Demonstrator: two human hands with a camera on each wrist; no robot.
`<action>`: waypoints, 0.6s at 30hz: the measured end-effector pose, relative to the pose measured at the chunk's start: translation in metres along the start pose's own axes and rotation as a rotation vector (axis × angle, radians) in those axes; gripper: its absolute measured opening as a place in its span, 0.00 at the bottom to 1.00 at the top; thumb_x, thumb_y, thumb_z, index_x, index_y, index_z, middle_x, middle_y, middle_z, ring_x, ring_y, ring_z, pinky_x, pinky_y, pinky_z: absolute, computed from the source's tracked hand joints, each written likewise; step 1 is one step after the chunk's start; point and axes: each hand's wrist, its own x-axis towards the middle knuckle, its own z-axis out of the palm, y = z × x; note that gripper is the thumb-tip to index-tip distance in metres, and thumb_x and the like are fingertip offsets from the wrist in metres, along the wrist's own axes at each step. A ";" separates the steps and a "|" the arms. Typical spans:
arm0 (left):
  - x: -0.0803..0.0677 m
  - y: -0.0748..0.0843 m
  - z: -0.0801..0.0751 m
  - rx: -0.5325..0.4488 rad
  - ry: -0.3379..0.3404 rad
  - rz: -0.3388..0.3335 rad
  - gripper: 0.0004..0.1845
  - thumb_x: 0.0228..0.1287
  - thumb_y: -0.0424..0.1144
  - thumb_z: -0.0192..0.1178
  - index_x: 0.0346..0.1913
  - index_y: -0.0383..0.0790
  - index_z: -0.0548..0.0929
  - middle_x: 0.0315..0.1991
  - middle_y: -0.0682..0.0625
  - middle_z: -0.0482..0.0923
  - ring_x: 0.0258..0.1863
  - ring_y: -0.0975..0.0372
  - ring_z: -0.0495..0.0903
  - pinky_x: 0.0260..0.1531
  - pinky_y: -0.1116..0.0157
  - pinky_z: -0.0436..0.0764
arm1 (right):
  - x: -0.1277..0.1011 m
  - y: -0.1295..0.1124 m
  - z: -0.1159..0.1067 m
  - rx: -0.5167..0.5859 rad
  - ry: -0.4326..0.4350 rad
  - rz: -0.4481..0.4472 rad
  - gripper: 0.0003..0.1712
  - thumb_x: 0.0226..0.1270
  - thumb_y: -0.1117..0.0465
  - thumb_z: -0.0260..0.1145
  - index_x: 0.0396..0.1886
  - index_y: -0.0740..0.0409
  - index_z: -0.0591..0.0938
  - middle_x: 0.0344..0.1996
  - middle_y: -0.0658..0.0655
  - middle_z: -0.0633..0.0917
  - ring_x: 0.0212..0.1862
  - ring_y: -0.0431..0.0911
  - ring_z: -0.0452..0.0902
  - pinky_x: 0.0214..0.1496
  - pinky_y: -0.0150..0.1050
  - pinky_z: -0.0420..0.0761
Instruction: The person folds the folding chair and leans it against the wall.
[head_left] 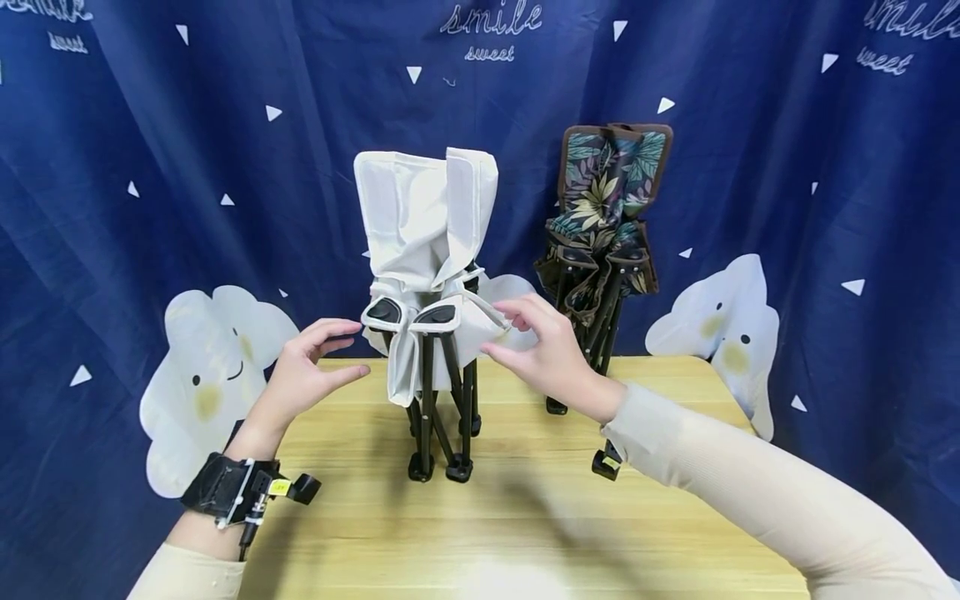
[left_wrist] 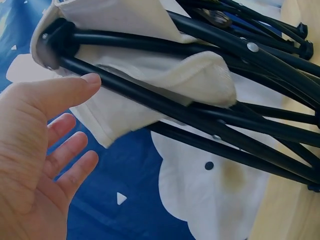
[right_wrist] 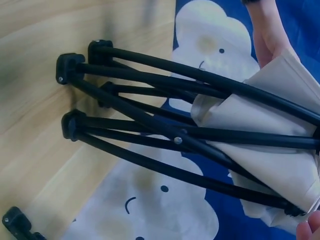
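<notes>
Left hand (head_left: 300, 371) open nr folded white chair (head_left: 427, 275), right hand (head_left: 543, 350) touching fabric, grip unclear, fingertips blurred.

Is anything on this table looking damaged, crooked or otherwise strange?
Nothing looks damaged or spilled. The white folding chair and the leaf-print folding chair both stand upright on the wooden table, folded shut, fabric bunched loosely. The right hand touches the white fabric; the left hand is open beside it.
</notes>
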 end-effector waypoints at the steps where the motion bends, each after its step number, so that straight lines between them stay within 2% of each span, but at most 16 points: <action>1: -0.002 -0.001 0.000 0.014 -0.009 -0.021 0.32 0.44 0.11 0.78 0.58 0.20 0.84 0.58 0.41 0.85 0.56 0.75 0.84 0.60 0.73 0.86 | -0.001 0.001 -0.001 -0.005 0.003 0.007 0.29 0.50 0.68 0.89 0.52 0.68 0.88 0.42 0.63 0.89 0.39 0.54 0.82 0.44 0.46 0.87; 4: -0.009 -0.005 0.000 0.059 -0.036 -0.098 0.31 0.49 0.16 0.79 0.60 0.25 0.85 0.60 0.36 0.83 0.55 0.78 0.84 0.59 0.77 0.84 | -0.007 0.004 -0.002 -0.014 0.013 0.034 0.28 0.50 0.68 0.89 0.52 0.68 0.88 0.39 0.63 0.87 0.37 0.54 0.82 0.42 0.44 0.86; 6: -0.014 -0.008 0.001 0.090 -0.049 -0.135 0.31 0.52 0.19 0.79 0.61 0.29 0.85 0.61 0.37 0.83 0.54 0.80 0.84 0.57 0.80 0.83 | -0.012 0.007 -0.003 -0.018 0.017 0.056 0.27 0.50 0.69 0.89 0.51 0.68 0.88 0.36 0.62 0.86 0.35 0.55 0.82 0.40 0.44 0.86; 8: -0.018 -0.011 0.003 0.094 -0.050 -0.142 0.30 0.52 0.20 0.80 0.61 0.31 0.86 0.61 0.36 0.83 0.53 0.80 0.84 0.57 0.80 0.83 | -0.018 0.011 -0.004 -0.021 0.012 0.089 0.27 0.51 0.69 0.89 0.51 0.67 0.87 0.35 0.61 0.85 0.34 0.54 0.82 0.39 0.43 0.86; 11: -0.021 -0.017 0.007 0.071 -0.043 -0.115 0.30 0.51 0.18 0.79 0.60 0.29 0.86 0.59 0.36 0.84 0.54 0.79 0.84 0.59 0.77 0.84 | -0.027 0.016 -0.004 -0.022 0.001 0.129 0.27 0.51 0.69 0.88 0.51 0.66 0.87 0.35 0.59 0.85 0.34 0.52 0.81 0.39 0.41 0.86; 14: -0.026 -0.024 0.009 0.054 -0.051 -0.115 0.30 0.50 0.17 0.79 0.60 0.29 0.86 0.58 0.42 0.85 0.56 0.78 0.83 0.60 0.75 0.85 | -0.037 0.020 -0.002 -0.018 -0.012 0.159 0.28 0.51 0.69 0.89 0.51 0.66 0.87 0.35 0.59 0.85 0.34 0.51 0.81 0.39 0.41 0.86; 18: -0.035 -0.032 0.012 0.065 -0.073 -0.159 0.30 0.51 0.20 0.80 0.60 0.28 0.85 0.57 0.53 0.86 0.56 0.80 0.82 0.60 0.74 0.85 | -0.048 0.026 0.002 -0.020 -0.028 0.185 0.27 0.51 0.69 0.89 0.50 0.65 0.87 0.35 0.57 0.85 0.34 0.53 0.82 0.39 0.41 0.87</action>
